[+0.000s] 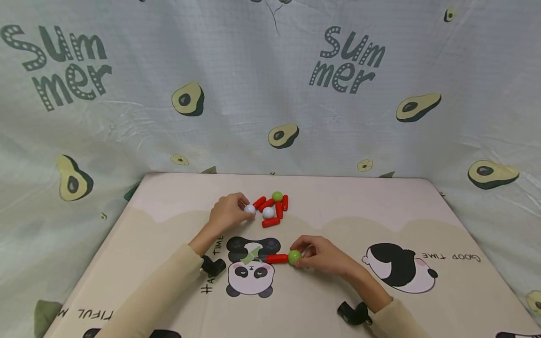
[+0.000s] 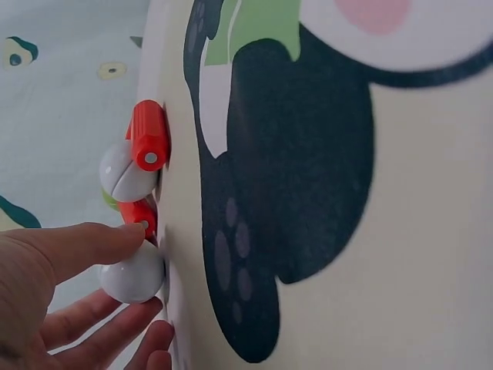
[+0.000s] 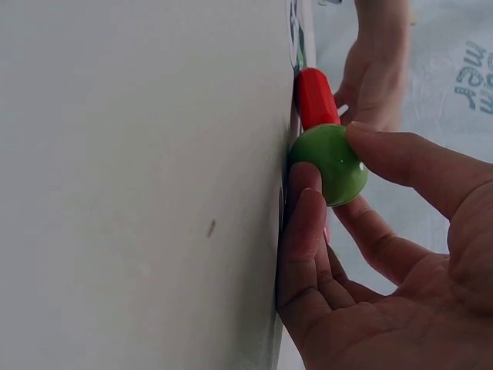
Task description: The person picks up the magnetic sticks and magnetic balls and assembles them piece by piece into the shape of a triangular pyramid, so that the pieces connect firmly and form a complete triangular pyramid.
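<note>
1. Hanging behind the panda-print table [image 1: 270, 319] is an avocado-print curtain [image 1: 236, 56].
2. The left hand [image 1: 230, 211] pinches a white ball [image 1: 250, 210] between thumb and fingers, near the table's far edge; the right hand [image 1: 323, 253] grips a green ball [image 1: 294, 257] closer in.
3. Crowding beside the left hand are another white ball [image 1: 268, 213], another green ball [image 1: 277, 196] and several red rods [image 1: 271, 223].
4. One red rod [image 1: 277, 258] meets the gripped green ball, pointing leftward.
5. Only the left wrist view shows a pale round spot on a rod's end.
</note>
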{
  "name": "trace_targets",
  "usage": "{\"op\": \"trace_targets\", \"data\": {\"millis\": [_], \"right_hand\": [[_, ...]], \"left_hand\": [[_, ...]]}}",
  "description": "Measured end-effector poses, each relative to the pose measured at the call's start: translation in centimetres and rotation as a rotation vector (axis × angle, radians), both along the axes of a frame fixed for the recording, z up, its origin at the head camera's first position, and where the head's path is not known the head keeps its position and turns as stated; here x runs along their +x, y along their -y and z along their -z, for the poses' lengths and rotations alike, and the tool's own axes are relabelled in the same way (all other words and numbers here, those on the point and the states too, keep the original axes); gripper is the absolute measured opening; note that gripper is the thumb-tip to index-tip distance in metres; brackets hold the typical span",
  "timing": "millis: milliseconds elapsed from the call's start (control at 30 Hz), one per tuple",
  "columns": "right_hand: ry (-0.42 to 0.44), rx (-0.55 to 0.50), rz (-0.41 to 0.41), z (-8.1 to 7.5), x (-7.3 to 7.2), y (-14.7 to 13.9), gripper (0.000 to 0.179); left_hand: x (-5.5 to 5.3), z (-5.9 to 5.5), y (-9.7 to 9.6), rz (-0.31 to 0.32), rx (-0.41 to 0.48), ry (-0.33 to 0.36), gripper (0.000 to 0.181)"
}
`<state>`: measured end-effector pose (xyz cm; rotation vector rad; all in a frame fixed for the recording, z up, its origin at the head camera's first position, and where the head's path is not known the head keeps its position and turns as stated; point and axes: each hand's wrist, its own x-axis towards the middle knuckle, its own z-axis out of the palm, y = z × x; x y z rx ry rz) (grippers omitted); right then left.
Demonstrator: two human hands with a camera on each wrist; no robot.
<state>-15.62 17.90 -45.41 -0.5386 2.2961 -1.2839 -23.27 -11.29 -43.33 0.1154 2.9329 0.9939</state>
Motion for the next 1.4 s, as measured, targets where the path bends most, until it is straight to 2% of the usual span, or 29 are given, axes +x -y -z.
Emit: {"op": "trace_targets", "data": {"millis": [200, 400, 700, 867, 1067, 1233, 1400], "right_hand": [[0.002, 0.002, 0.0, 0.1, 0.0, 0.1, 0.029], [-0.004, 0.004, -0.004, 0.1, 0.0, 0.1, 0.029], [0.008, -0.003, -0.005, -0.1, 0.0, 0.1, 0.029], [0.002, 0.006, -0.002, -0.2, 0.0, 0.0, 0.028], [-0.006, 0.006, -0.013, -0.2, -0.4, -0.2, 0.027], [-0.01, 0.002, -0.022, -0.1, -0.8, -0.4, 0.027], [-0.011, -0.006, -0.03, -0.2, -1.2, -0.6, 0.029]], "left_hand": [[0.2, 0.2, 0.1, -0.019, 0.022, -0.023, 0.035], [0.8, -0.1, 0.6, -0.042, 0.083, -0.062, 0.035], [1.9, -1.0, 1.1, -0.077, 0.242, -0.09, 0.032], [2.8, -1.9, 0.9, -0.082, 0.349, -0.041, 0.033], [4.4, -2.4, 0.2, -0.052, 0.442, 0.024, 0.033], [5.5, -2.1, -0.4, -0.029, 0.522, 0.052, 0.031], [6.1, -1.4, -1.2, -0.019, 0.557, 0.084, 0.029]]}}
